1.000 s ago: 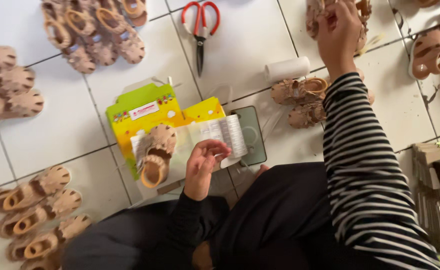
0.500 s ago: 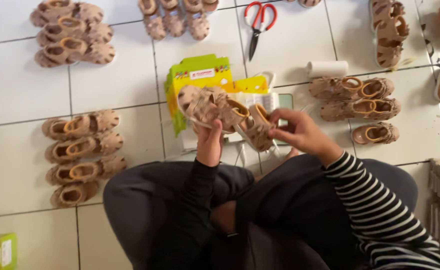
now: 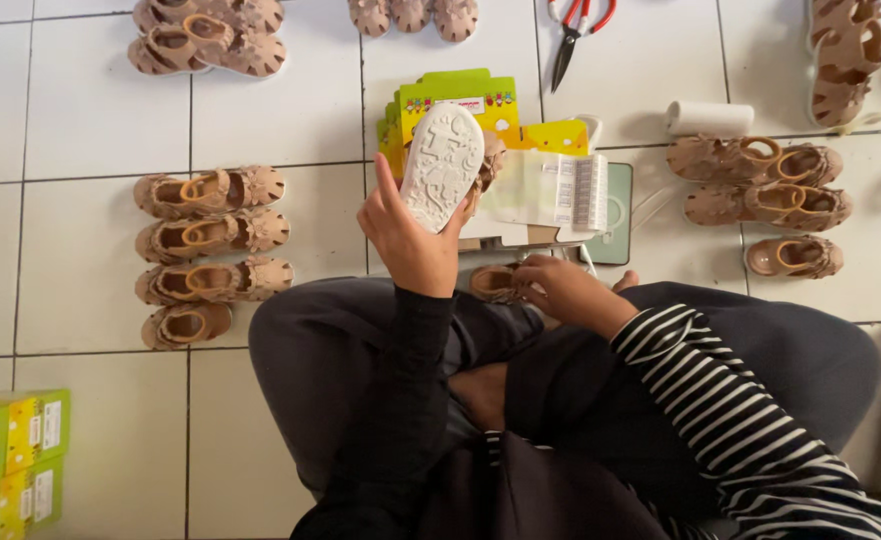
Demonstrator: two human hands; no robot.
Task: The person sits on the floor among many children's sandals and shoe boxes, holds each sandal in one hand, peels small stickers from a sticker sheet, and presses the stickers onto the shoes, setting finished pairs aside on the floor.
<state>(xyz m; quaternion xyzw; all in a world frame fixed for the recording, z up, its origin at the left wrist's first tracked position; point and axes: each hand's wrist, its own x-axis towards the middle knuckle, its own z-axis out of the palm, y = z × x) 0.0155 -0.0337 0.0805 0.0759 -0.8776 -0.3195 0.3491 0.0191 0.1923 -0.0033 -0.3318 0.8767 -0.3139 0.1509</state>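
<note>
Left hand (image 3: pixel 412 243), raised mid-frame, grips a beige sandal (image 3: pixel 444 166) sole-up; right hand (image 3: pixel 560 290) clasps another tan sandal (image 3: pixel 495 283) below.

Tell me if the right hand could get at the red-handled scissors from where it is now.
Probably not without leaning forward: the right hand rests low on a sandal by the lap, and the scissors lie at the far edge, beyond the open shoebox.
</note>
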